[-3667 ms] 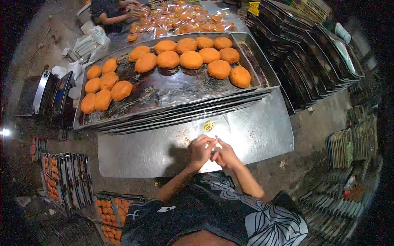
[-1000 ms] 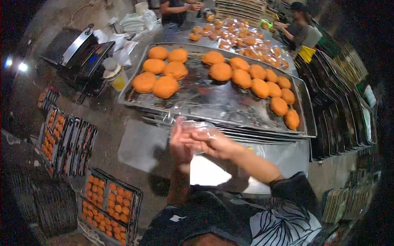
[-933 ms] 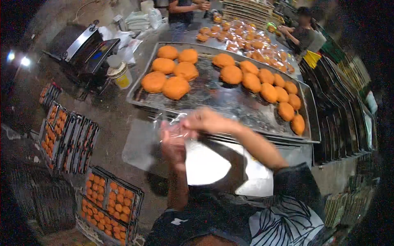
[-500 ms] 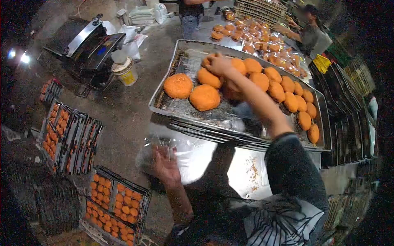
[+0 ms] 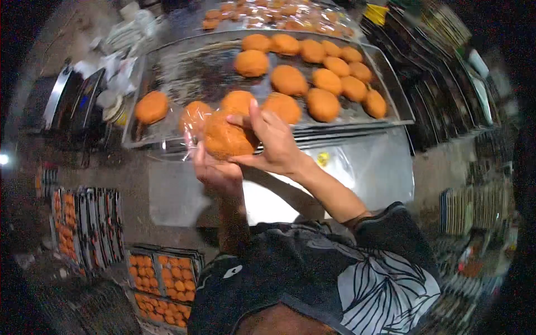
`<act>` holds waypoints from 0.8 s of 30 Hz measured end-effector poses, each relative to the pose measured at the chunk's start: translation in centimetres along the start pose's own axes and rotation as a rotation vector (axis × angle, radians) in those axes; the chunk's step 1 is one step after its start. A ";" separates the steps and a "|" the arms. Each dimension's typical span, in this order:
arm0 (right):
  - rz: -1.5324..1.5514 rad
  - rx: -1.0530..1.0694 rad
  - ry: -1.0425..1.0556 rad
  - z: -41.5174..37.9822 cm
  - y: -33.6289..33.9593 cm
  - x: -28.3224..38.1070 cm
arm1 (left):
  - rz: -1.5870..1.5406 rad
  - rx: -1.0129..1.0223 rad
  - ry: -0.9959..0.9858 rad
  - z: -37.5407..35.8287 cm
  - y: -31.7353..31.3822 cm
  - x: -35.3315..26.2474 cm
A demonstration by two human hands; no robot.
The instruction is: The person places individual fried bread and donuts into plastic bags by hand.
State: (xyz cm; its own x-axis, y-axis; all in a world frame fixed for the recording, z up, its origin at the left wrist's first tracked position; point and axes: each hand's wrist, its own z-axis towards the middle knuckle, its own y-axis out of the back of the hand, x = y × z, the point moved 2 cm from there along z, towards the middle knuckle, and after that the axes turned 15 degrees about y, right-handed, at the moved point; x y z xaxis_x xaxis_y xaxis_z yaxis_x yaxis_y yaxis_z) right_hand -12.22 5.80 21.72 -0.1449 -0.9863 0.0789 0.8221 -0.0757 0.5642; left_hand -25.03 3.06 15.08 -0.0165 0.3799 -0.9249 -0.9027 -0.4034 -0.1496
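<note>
Just over the near edge of the metal tray (image 5: 184, 53), my right hand (image 5: 273, 137) is closed on a round orange-brown bun (image 5: 226, 137). My left hand (image 5: 215, 167) is below and to the left of that bun, fingers wrapped round a clear plastic bag (image 5: 190, 137) at the bun's left side. How far the bun is inside the bag cannot be made out. Several more buns (image 5: 324, 104) lie in the tray, mostly toward its right half, and one bun (image 5: 152, 107) sits alone near its left end.
Bagged buns (image 5: 279, 15) lie beyond the tray. A shiny metal table (image 5: 382, 162) is under it, with a small yellow item (image 5: 322, 158) on top. Stacked dark trays (image 5: 446, 84) stand at right. Racks of buns (image 5: 162, 279) are at lower left, and a bucket (image 5: 114, 110) at left.
My right hand has come back from the tray toward me with a bun. My left hand has risen with the bag to meet it. The view has turned and moved closer to the tray.
</note>
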 end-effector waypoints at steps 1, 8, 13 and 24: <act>0.013 -0.049 -0.066 -1.8 1.1 0.7 | -0.549 0.005 0.386 -0.4 -1.5 -0.3; -0.109 -0.179 -0.503 -6.5 7.0 1.1 | -1.156 0.230 0.901 -5.2 -12.7 -1.2; -0.101 -0.142 -0.666 -13.3 11.7 -2.2 | -0.053 0.495 0.713 -9.2 -15.3 1.1; -0.021 -0.161 -0.257 -8.4 15.7 -10.8 | 0.728 1.094 -0.034 -19.7 -17.9 22.1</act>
State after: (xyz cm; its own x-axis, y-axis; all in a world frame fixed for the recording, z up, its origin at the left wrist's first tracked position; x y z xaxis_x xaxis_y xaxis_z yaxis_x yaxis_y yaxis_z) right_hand 6.89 13.99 22.84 -0.2800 -0.9165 0.2856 0.8913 -0.1377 0.4319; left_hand -0.81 2.26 -9.56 -0.6403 0.3907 -0.6613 -0.5615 0.3494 0.7501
